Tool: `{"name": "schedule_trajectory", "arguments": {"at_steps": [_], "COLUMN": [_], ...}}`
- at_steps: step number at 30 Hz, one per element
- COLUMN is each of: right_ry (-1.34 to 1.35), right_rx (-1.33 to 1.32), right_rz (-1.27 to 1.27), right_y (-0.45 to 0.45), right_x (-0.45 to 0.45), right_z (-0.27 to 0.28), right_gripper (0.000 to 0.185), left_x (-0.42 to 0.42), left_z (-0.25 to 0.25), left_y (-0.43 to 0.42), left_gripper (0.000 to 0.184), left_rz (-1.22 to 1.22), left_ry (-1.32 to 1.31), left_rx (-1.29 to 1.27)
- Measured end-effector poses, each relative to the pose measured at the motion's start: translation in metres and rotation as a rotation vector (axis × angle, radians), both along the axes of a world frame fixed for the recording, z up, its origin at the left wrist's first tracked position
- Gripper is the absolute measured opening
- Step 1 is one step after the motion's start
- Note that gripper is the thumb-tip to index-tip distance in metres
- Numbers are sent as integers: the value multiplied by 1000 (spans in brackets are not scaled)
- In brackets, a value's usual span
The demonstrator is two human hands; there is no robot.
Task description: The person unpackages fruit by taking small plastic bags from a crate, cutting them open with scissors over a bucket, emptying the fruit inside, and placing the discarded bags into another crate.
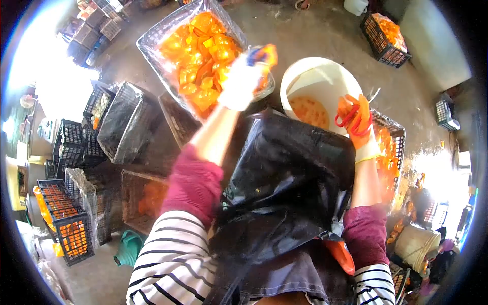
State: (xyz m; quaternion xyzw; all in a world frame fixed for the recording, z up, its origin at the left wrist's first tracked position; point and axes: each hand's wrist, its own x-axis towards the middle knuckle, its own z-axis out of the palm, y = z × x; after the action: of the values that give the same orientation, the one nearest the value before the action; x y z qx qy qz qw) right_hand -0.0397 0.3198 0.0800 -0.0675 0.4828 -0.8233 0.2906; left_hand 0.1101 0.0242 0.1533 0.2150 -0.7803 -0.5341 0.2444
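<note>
My left hand (243, 81), in a white and blue glove and blurred by motion, is stretched over the near right edge of a plastic-lined crate (156, 58). At its fingertips it grips an orange piece (269, 55). Glossy orange pieces (203, 56) fill that crate. My right hand (357, 122), in an orange glove with a yellow cuff, is closed beside the right rim of a white bucket (325, 76). Something red and thin shows at its fingers, too unclear to name. Cloudy liquid with orange bits (309, 112) lies in the bucket.
A black apron or plastic sheet (290, 173) covers my lap. Close on my right stands a crate of orange pieces (387, 152). Black-lined crate (124, 122) and stacked crates (71, 223) are at left. Another filled crate (386, 40) sits far right.
</note>
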Motion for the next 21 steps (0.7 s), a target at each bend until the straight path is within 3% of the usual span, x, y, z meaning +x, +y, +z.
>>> {"name": "schedule_trajectory", "arguments": {"at_steps": [1,2,3,4,5,6,9,11,13,14,15,16,18,19,20,21], "right_ry": [-48,-94,-164,-204,-207,-216,860,919,371,-163,-90,5,11,-52,-106,-102], "right_rx": [-38,-86,-245,-372,-283,-191,282,532,236,27,261,357,302,226,179,194], "right_rz": [6,17,222,301,204,101,-63,123,159,141,366,425,204,43,-61,-51], "right_y": [-8,-18,-14,-18,-17,-14,2,8,10,7,7,4,-11,-14,-18,-15], "right_x": [13,17,-1,5,8,11,-1,20,-3,-3,-1,2,-8,-17,-24,-9], "right_z": [15,25,8,18,20,21,-1,26,-26,-31,-6,-5,-35,-58,-72,-29], "right_gripper": [55,56,56,53,50,47,21,44,39,38,42,41,39,38,38,36], "left_x": [-17,-46,-77,-91,-106,-105,-104,-104,-110,-109,-104,-98,-116,-114,-116,-119], "left_z": [20,-16,-51,-58,-66,-61,-69,-84,-95,-109,-101,-88,-78,-95,-93,-86], "left_y": [35,46,64,83,103,123,161,157,146,141,135,130,123,122,118,118], "left_gripper": [31,30,33,41,50,59,83,86,91,83,74,65,49,40,39,38], "left_rz": [-39,-237,-253,-312,-370,-463,-554,-633,-733,-774,-853,-947,-968,-850,-809,-731], "left_ry": [-9,283,376,301,235,-6,-15,-19,-27,50,-18,-95,-120,98,134,111], "left_rx": [-105,200,85,-26,-141,-254,-513,-485,-386,-265,22,317,165,219,551,261]}}
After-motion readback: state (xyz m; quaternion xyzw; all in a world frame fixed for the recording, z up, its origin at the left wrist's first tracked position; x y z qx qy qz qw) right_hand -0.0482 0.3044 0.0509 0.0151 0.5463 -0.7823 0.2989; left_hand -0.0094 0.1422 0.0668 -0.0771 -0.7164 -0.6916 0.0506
